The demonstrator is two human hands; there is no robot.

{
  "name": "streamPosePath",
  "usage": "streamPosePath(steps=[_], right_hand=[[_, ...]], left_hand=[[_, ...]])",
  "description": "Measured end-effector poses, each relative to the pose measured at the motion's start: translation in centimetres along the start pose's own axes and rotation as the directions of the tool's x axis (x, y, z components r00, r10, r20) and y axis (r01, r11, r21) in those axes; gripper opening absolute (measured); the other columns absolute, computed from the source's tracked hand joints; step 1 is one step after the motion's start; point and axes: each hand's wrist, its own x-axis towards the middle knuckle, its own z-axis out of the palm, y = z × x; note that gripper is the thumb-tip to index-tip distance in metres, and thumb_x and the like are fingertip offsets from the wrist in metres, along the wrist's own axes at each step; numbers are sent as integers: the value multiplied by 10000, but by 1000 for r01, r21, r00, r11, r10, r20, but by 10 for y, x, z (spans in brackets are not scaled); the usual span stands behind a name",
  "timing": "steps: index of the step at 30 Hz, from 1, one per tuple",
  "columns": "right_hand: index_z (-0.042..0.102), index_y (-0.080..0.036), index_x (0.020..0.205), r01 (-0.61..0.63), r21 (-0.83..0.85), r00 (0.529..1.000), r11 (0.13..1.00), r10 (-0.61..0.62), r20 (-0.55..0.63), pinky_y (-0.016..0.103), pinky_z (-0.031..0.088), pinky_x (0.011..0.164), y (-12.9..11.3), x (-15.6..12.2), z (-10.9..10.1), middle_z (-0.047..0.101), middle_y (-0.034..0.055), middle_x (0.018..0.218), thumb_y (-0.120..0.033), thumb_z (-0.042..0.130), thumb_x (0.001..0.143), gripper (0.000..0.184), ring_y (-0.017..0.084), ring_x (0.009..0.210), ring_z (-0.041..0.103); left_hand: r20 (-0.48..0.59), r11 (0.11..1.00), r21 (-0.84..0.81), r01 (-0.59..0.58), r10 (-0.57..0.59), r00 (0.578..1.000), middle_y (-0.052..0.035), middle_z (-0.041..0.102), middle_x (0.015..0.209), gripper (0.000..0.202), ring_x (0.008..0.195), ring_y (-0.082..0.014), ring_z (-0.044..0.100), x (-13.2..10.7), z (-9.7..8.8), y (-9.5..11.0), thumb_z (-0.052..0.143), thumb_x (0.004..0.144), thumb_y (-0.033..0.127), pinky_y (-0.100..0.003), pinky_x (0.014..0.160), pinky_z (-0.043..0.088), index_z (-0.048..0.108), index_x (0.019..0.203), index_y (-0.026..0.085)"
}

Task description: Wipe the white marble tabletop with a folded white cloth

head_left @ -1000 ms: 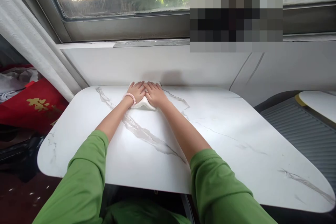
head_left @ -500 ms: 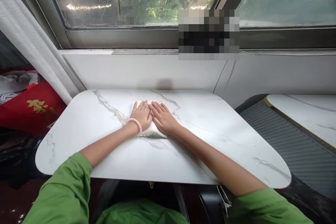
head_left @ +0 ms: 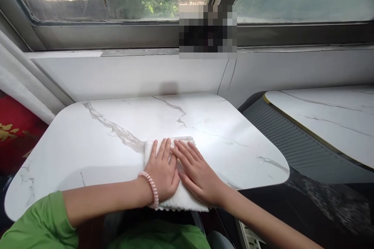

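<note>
A folded white cloth [head_left: 188, 200] lies at the near edge of a white, marble-patterned tabletop [head_left: 96, 132], its lower side reaching the edge. Pressed flat on its left half is my left hand [head_left: 162, 171], fingers stretched forward, a pink coiled band [head_left: 151, 186] at the wrist. My right hand [head_left: 200, 171] rests flat on the right half with fingers extended. The two hands touch or nearly touch in the middle. Neither hand is curled around the cloth.
A wall and window frame [head_left: 111, 35] run behind the table. To the right stands a second marble-patterned table [head_left: 327, 113] beside a grey ribbed panel [head_left: 280, 136]. A pale curtain [head_left: 20, 78] and a red bag [head_left: 17, 132] are at the left.
Both hands and the cloth have slid toward me, from the middle of the tabletop to its near edge. The view has shifted to the right.
</note>
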Motion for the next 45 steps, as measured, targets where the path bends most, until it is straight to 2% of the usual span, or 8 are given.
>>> streamPosePath(steps=[6, 13, 19, 23, 27, 37, 41, 45], right_hand=[[-81, -144, 1493, -105, -88, 990, 991, 112, 85, 475, 220, 1140, 34, 29, 12, 168, 87, 1548, -227, 310, 900, 715, 223, 1424, 140], [295, -81, 1443, -293, 16, 956, 956, 293, 16, 462, 202, 1134, 95, 100, 27, 331, 115, 1493, -178, 301, 826, 625, 226, 1389, 258], [370, -70, 1398, -307, 67, 950, 949, 310, -39, 429, 203, 1123, 143, 149, 34, 413, 119, 1443, -162, 307, 807, 602, 229, 1345, 324], [414, -87, 1371, -376, 37, 922, 926, 377, -88, 410, 238, 1105, 164, 169, 36, 449, 106, 1414, -146, 300, 823, 563, 241, 1328, 334], [446, -106, 1353, -410, 15, 907, 912, 409, -105, 408, 255, 1095, 173, 177, 37, 457, 105, 1402, -165, 317, 841, 531, 266, 1344, 296], [388, -82, 1381, -366, 17, 926, 930, 366, -91, 449, 226, 1114, 161, 155, 38, 398, 137, 1448, -167, 283, 851, 547, 259, 1363, 299], [397, -58, 1365, -372, -8, 926, 928, 371, -66, 449, 215, 1127, 144, 120, 31, 373, 153, 1463, -193, 290, 859, 535, 265, 1376, 279], [451, -71, 1297, -378, -13, 922, 926, 375, -99, 467, 247, 1120, 121, 57, 20, 421, 157, 1429, -207, 300, 851, 490, 270, 1360, 315]], left_hand=[[8, 999, 4, 32, -32, 999, -174, 285, 1493, 572, 1404, -278, 184, 42, 10, -22, 319, 910, 299, -486, 1156, 90, 325, 1412, 25], [6, 992, 7, 129, -129, 992, -169, 317, 1481, 553, 1386, -260, 241, 121, 19, -71, 299, 890, 234, -469, 1152, 111, 345, 1398, 21], [-42, 980, 8, 197, -196, 980, -167, 366, 1456, 526, 1370, -262, 275, 178, 25, -108, 294, 895, 205, -464, 1150, 122, 370, 1382, 21], [-85, 983, -7, 186, -186, 979, -138, 427, 1419, 472, 1344, -242, 324, 206, 30, -125, 289, 901, 182, -448, 1147, 151, 434, 1337, 73], [-108, 979, -2, 202, -201, 974, -131, 434, 1414, 439, 1340, -237, 332, 219, 32, -132, 297, 903, 174, -447, 1142, 159, 477, 1294, 93], [-67, 968, 72, 239, -235, 970, -109, 350, 1477, 461, 1376, -221, 273, 201, 29, -114, 271, 928, 203, -451, 1150, 127, 448, 1343, 110], [-25, 974, 77, 213, -212, 977, -129, 311, 1493, 490, 1385, -239, 251, 180, 26, -83, 292, 929, 224, -466, 1149, 118, 393, 1391, 97], [22, 991, 63, 121, -123, 992, -157, 274, 1503, 499, 1400, -269, 201, 152, 23, -30, 315, 930, 259, -506, 1140, 108, 380, 1398, 97]])
